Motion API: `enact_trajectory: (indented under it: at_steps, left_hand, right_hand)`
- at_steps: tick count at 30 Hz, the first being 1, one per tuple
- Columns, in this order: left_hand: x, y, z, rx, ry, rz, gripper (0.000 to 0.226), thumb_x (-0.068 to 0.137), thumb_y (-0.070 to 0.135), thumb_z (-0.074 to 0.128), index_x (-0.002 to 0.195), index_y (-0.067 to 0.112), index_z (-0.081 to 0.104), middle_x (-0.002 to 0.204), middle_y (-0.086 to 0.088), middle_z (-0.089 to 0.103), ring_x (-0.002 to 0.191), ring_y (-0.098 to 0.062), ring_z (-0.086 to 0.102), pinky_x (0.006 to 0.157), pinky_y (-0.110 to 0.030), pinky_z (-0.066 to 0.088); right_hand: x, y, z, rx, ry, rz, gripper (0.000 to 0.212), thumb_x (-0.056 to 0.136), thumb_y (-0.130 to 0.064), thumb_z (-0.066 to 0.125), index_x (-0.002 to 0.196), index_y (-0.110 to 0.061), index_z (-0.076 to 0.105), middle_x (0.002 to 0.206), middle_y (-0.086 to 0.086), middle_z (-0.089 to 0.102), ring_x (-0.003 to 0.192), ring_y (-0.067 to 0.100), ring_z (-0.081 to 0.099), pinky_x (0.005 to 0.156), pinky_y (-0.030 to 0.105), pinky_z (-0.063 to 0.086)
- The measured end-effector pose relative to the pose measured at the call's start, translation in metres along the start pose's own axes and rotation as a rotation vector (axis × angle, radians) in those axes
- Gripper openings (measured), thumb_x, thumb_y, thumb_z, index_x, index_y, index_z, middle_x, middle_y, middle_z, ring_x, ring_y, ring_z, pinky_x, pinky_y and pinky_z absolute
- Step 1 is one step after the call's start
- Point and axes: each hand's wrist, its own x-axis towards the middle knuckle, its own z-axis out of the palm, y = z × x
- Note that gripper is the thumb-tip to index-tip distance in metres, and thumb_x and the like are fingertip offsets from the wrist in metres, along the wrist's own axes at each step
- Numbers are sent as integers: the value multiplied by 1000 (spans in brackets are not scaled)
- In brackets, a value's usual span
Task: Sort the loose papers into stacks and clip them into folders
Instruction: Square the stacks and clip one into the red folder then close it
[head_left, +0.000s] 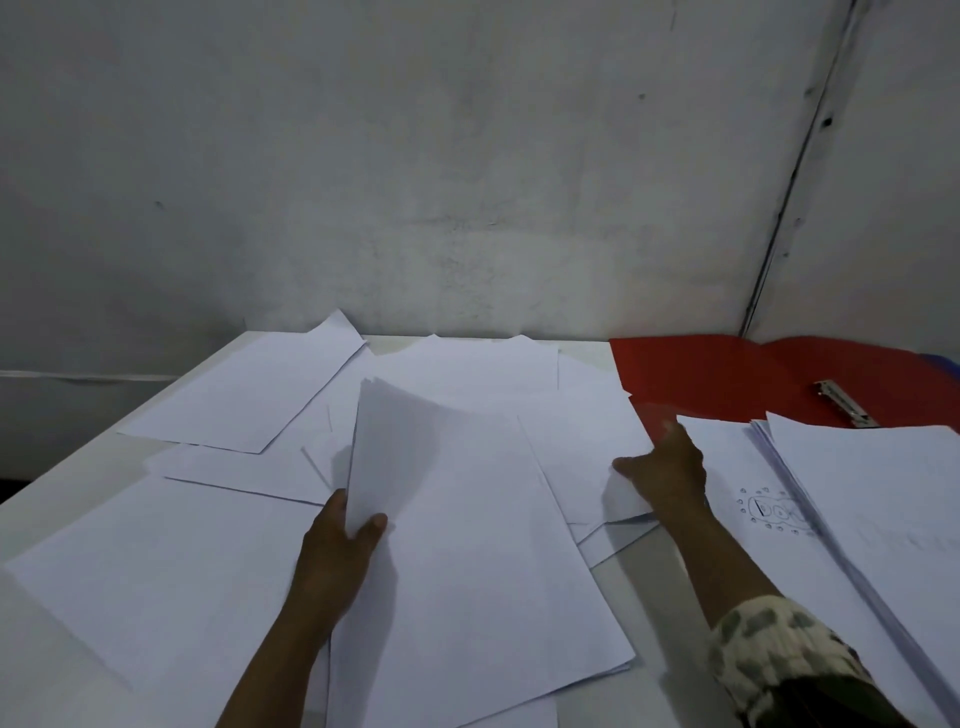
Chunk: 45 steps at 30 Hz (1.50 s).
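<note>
Beside the red folder, loose papers crowd both hands.

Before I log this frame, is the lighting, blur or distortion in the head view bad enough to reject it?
Head view: dim, flat lighting; the lifted white paper sheaf gripped by the left hand is shaded grey on its raised part; the right hand is slightly motion-blurred; wide-angle bending curves the red plastic folder and the white table. Usable.

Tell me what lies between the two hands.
Head view: between the left hand and the right hand lie overlapping loose white sheets; the left hand pinches one sheet's edge.
</note>
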Motion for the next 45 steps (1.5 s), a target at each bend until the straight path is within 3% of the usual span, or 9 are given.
enact_trajectory:
  at_steps: [4, 11, 21, 24, 28, 32, 37, 40, 45]
  left_hand:
    - [-2, 4, 0, -52, 12, 11, 30, 90, 13, 56, 120, 7, 54, 101, -9, 60, 92, -29, 58, 78, -31, 43]
    - [7, 33, -23, -79, 45, 98, 12, 92, 17, 52, 102, 12, 57, 89, -11, 61, 73, -23, 57, 65, -30, 45]
    - [34, 60, -25, 330, -213, 198, 45, 93, 25, 51, 135, 13, 44, 147, -5, 37, 141, -23, 25, 114, -38, 23]
    - [32, 62, -20, 239, -257, 178, 22, 93, 22, 51, 112, 13, 60, 111, -7, 62, 106, -26, 56, 87, -33, 44]
    - [28, 63, -19, 104, -233, 192, 16, 93, 18, 52, 84, 13, 63, 85, -8, 66, 76, -24, 60, 65, -28, 47]
    - [30, 60, -18, 56, -214, 169, 10, 89, 16, 59, 94, 25, 60, 86, -4, 68, 78, -21, 65, 68, -30, 51]
    - [31, 56, -9, 73, -130, 175, 13, 86, 14, 63, 93, 24, 58, 82, 3, 63, 79, -22, 60, 70, -30, 48]
    - [30, 53, -3, 14, -30, 169, 5, 87, 13, 61, 88, 17, 60, 76, 7, 59, 75, -21, 56, 60, -24, 44]
    - [23, 51, 15, -96, 61, 65, 5, 89, 11, 57, 93, 11, 59, 87, -7, 60, 82, -27, 56, 72, -30, 42]
  right_hand:
    - [5, 6, -7, 200, -144, 29, 22, 86, -1, 59, 106, 6, 63, 113, 23, 63, 97, 33, 58, 91, 43, 47]
    - [18, 10, -23, 244, -214, -87, 24, 93, -4, 50, 112, 4, 63, 96, 12, 60, 83, 20, 48, 73, 25, 37]
    - [21, -23, -36, 250, -509, -313, 18, 91, -6, 55, 100, -9, 69, 94, 4, 65, 78, 15, 59, 65, 14, 51]
    - [23, -30, -34, 198, -546, -340, 23, 90, -11, 58, 110, -11, 69, 107, -1, 69, 94, 15, 63, 86, 24, 51]
    - [19, -39, -31, 238, -536, -368, 23, 91, -11, 55, 109, -10, 68, 99, -8, 65, 82, 1, 60, 76, 8, 49]
    - [16, -42, -28, 322, -524, -343, 22, 91, -12, 55, 110, -14, 66, 96, -10, 64, 84, 2, 58, 68, 4, 46]
    - [12, -38, -22, 643, -490, -60, 38, 92, -47, 45, 111, -18, 61, 106, 5, 61, 98, 22, 59, 87, 34, 49]
    - [2, -26, -12, 912, -522, 173, 59, 88, -62, 34, 114, -13, 53, 92, 9, 64, 81, 23, 61, 70, 35, 51]
    - [-34, -2, 13, 684, -650, 103, 62, 75, -45, 69, 123, -9, 56, 122, 8, 64, 106, 20, 61, 88, 32, 51]
